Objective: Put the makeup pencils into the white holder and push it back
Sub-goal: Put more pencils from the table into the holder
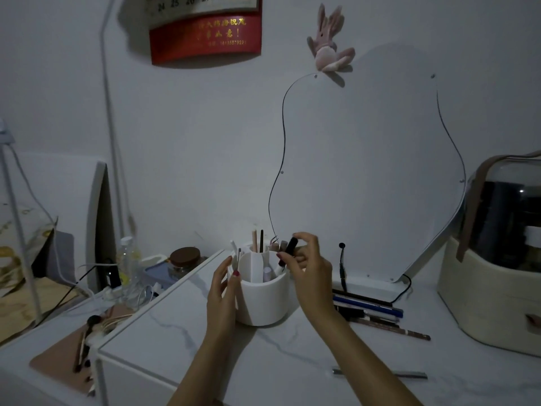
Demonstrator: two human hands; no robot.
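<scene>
Beside the white holder [262, 300], six makeup pencils [369, 310].

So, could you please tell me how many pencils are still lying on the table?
About 5 pencils, stacked side by side right of the holder, by the mirror's base; dim light may hide more.

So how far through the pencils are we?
Partway. Several sticks already stand in the white holder, which the left hand steadies. The right hand is lowering a dark pencil in. A pile of pencils still lies on the table; the holder isn't pushed back.
</scene>
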